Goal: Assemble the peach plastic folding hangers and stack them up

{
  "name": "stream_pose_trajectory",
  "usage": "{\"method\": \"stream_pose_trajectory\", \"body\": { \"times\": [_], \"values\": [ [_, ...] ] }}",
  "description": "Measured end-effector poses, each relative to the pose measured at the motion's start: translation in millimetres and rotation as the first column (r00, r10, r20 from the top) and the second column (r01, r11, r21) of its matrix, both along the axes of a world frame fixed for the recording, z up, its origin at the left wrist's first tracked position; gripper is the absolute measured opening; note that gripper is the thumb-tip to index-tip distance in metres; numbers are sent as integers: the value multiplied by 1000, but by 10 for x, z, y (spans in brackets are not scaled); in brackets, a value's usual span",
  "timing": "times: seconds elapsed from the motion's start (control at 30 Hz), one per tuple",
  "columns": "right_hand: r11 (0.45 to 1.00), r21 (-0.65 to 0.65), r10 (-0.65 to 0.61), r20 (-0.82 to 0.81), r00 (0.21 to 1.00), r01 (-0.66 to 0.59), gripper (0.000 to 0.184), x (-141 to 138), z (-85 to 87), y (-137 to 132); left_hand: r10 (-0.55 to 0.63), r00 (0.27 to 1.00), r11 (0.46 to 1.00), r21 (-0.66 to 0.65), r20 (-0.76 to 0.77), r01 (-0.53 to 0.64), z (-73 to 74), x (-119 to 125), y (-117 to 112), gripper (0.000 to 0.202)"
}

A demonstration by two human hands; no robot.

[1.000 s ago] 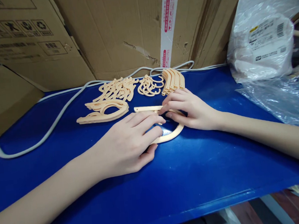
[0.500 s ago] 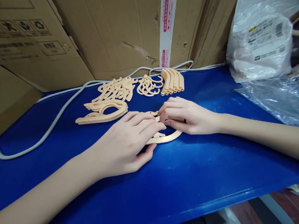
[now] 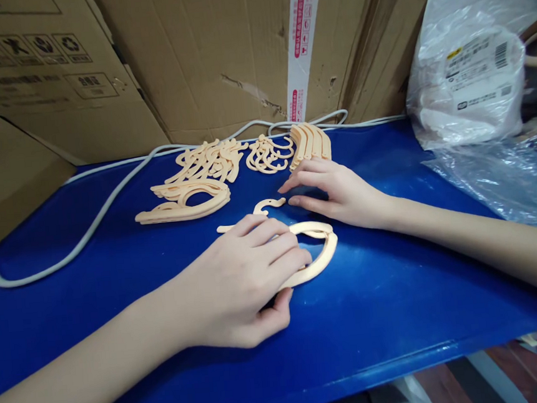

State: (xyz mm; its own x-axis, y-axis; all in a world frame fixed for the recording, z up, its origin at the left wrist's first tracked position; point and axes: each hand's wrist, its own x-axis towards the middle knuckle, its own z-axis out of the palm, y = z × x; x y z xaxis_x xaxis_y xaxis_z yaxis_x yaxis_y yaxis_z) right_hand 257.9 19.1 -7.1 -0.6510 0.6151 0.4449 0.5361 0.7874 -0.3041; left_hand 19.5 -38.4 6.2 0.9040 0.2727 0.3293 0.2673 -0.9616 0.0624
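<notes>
My left hand [image 3: 242,279] is closed over a cream plastic folding hanger [image 3: 323,259], whose rounded end sticks out past my fingers on the right. The rest of that hanger lies hidden under the palm. Just behind the knuckles a cream hook [image 3: 264,205] shows, curving toward my right hand; whether it joins the held hanger I cannot tell. My right hand [image 3: 333,192] has thumb and fingers apart around the hook's tip, with no grip on it. A folded hanger stack [image 3: 199,214] rests to the left on the blue table [image 3: 377,317].
Along the back lie a pile of curved arms [image 3: 211,161], a heap of small hooks [image 3: 267,154] and a neat row of arm pieces [image 3: 310,141]. A white cable [image 3: 109,209] runs behind them. Cardboard boxes [image 3: 222,55] stand behind; a plastic-wrapped roll [image 3: 474,83] sits at right.
My left hand has moved slightly nearer with the hanger. My right hand has come off the hanger, opened, and shifted a little back, leaving the hook in view.
</notes>
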Motion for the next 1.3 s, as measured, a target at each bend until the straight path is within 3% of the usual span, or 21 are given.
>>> {"method": "stream_pose_trajectory", "body": {
  "times": [0.1,0.27,0.37,0.47,0.57,0.63,0.73,0.83,0.9,0.97,1.03,1.1,1.17,1.23,1.3],
  "values": [
    [998,35,-46,66,997,43,30,-55,-19,35,-32,999,999,-34,1,32,-2,7,-55,23],
    [999,17,-43,113,993,41,16,-94,4,27,-62,998,998,-22,-5,62,8,-5,-66,24],
    [996,-59,-64,19,998,65,12,-34,62,37,-54,998,998,-14,-24,53,17,-37,-27,23],
    [979,-192,-111,-189,976,75,12,57,166,68,-23,998,1000,-1,-51,23,7,-67,35,19],
    [937,-346,-209,-418,884,59,9,135,333,93,9,1000,998,57,-11,-8,-15,-80,104,23],
    [904,-424,-312,-561,766,58,6,170,456,88,56,997,990,125,51,-62,-15,-81,132,25],
    [869,-494,-399,-656,640,34,6,196,572,35,245,960,953,148,135,-264,15,-74,113,19],
    [784,-621,-461,-591,662,-8,15,183,537,-79,434,893,895,54,118,-442,37,-56,37,22],
    [724,-690,-457,-471,754,8,26,153,445,-182,487,872,873,-2,54,-488,26,-42,-11,30],
    [716,-694,-379,-301,875,71,34,114,343,-285,512,859,857,-75,4,-510,1,-31,-35,32],
    [817,-560,-246,-119,962,139,33,78,262,-368,523,852,838,-179,-8,-516,-20,-29,-30,28],
    [905,-382,-181,55,982,188,30,52,216,-422,524,851,817,-274,-10,-507,-25,-39,3,25],
    [941,-274,-155,175,972,199,34,41,194,-451,511,860,818,-303,-10,-490,-15,-59,57,22],
    [951,-240,-138,245,960,197,34,46,186,-465,473,881,860,-210,-16,-465,-3,-82,125,15],
    [955,-239,-113,257,960,176,31,61,190,-475,424,905,905,20,-27,-424,3,-109,199,14]
  ]
}}
